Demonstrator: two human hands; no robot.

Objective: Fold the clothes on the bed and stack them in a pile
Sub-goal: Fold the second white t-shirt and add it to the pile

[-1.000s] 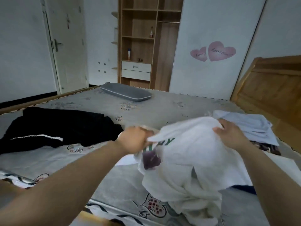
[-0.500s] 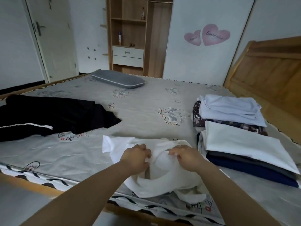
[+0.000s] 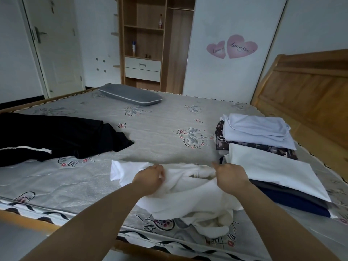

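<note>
The white shirt (image 3: 188,196) lies crumpled on the bed (image 3: 160,147), near its front edge. The left hand (image 3: 149,178) and the right hand (image 3: 230,176) both grip the far edge of the shirt with curled fingers, and they are apart from each other. Just right of the shirt is the pile (image 3: 267,162) of folded clothes: a white piece on dark ones in front, a pale blue piece on a patterned one behind. A black garment (image 3: 56,136) lies spread on the left side. A grey pillow (image 3: 131,96) rests at the far edge.
</note>
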